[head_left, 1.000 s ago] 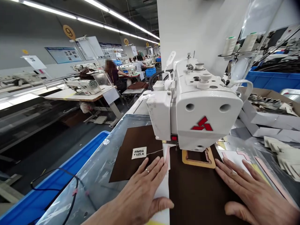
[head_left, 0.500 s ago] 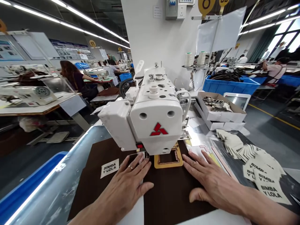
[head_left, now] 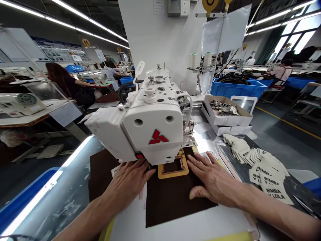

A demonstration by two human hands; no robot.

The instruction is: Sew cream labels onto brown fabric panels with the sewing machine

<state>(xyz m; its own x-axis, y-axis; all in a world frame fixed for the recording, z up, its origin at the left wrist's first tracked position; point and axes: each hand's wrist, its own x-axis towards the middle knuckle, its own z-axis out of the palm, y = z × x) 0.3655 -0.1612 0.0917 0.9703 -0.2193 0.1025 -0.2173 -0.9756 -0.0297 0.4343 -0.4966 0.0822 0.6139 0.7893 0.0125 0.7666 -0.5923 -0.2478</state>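
Dark brown flexible sheet (head_left: 173, 204) — soft and limp, best pressed flat from above — lies under the left hand (head_left: 127, 182) and right hand (head_left: 213, 179), fingers spread open, grasping nothing, beside a tan rectangular sewing template frame (head_left: 173, 175)

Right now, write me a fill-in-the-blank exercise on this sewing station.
The sheet of material under the left hand and right hand is ____. The cream labels read BIMBA Y ____. The logo on the white sewing machine head is ____. The crate behind the cardboard tray is ____.

dark brown; LOLA; red; blue
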